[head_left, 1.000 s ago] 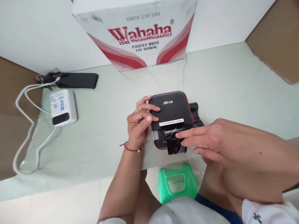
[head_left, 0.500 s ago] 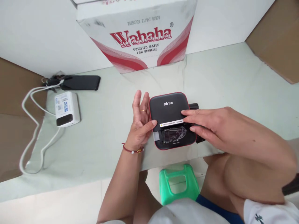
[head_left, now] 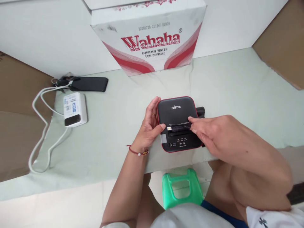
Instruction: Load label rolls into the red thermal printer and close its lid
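Observation:
A small black printer with a red rim [head_left: 177, 110] sits near the front edge of the pale green table cover [head_left: 114, 133]. My left hand [head_left: 149, 128] grips its left side, thumb on the front corner. My right hand [head_left: 213, 136] pinches a crinkled strip of clear plastic film [head_left: 180, 127] that lies across the printer's paper slot. The printer's front panel with small buttons shows below the slot.
A white Wahaha water carton [head_left: 152, 34] stands behind the printer. At the left lie a white charger box [head_left: 74, 109] with white cables [head_left: 40, 126] and a black phone [head_left: 89, 84]. A green stool [head_left: 181, 188] is under the table edge. Brown cardboard [head_left: 282, 38] leans at the right.
The film hung down over the front panel; my right hand has drawn it up to the slot. My left hand opened briefly, then closed on the printer's left side again.

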Motion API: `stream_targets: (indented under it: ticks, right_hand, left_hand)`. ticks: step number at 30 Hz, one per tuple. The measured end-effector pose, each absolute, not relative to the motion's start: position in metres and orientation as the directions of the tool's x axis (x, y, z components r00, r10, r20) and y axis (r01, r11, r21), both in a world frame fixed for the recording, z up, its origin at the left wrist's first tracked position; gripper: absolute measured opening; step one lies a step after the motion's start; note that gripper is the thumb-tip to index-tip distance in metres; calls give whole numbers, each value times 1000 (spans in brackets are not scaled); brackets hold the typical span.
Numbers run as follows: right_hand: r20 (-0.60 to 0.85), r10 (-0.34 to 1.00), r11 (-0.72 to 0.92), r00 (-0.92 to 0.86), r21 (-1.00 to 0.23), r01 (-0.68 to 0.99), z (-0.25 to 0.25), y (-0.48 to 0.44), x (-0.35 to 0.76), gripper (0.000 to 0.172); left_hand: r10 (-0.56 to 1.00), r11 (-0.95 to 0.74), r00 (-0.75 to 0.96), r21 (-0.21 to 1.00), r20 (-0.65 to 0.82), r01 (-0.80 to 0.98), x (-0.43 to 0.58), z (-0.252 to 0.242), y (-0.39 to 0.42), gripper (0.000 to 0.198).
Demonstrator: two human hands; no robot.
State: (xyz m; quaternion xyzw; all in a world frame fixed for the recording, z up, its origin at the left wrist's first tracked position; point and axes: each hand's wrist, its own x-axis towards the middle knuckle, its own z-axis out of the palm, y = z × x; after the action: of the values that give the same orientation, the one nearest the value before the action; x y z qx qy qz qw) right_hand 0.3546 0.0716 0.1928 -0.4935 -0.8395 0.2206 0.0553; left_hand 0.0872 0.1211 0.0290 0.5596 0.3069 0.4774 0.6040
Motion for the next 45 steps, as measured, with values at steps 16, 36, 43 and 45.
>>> stream_targets:
  ticks: [16, 36, 43, 45]
  right_hand:
    - [-108, 584, 565, -804, -657, 498, 192, 76, 376, 33]
    - [-176, 787, 410, -592, -567, 714, 192, 103, 341, 29]
    - [-131, 898, 372, -420, -285, 883, 163, 123, 311, 33]
    - [-160, 887, 395, -433, -223, 891, 162, 122, 308, 32]
  left_hand:
    - [856, -72, 468, 947, 219, -313, 85, 46, 120, 119]
    - [869, -18, 466, 951, 167, -308, 86, 28, 105, 117]
    - [876, 0, 456, 947, 154, -320, 91, 30, 100, 109]
    - [883, -2, 446, 951, 146, -308, 91, 28, 100, 111]
